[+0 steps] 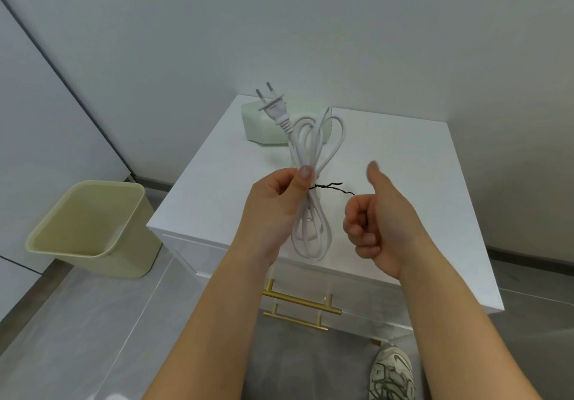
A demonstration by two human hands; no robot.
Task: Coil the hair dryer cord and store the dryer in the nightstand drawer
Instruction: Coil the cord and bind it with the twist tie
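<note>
My left hand (273,204) pinches the cord (312,210) at its waist, thumb pressed over the strands, holding the coiled bundle upright above the nightstand (403,166). The plug (275,109) sticks up at the top. A black tie (327,186) is twisted round the waist, and its loose end reaches toward my right hand (375,222). That hand is curled into a fist with the thumb up and grips nothing; I can't tell if the tie's tip touches it. Behind the cord a green box (254,123) sits on the nightstand. The drawer (366,294) below is closed. A bin (90,228) stands at left.
</note>
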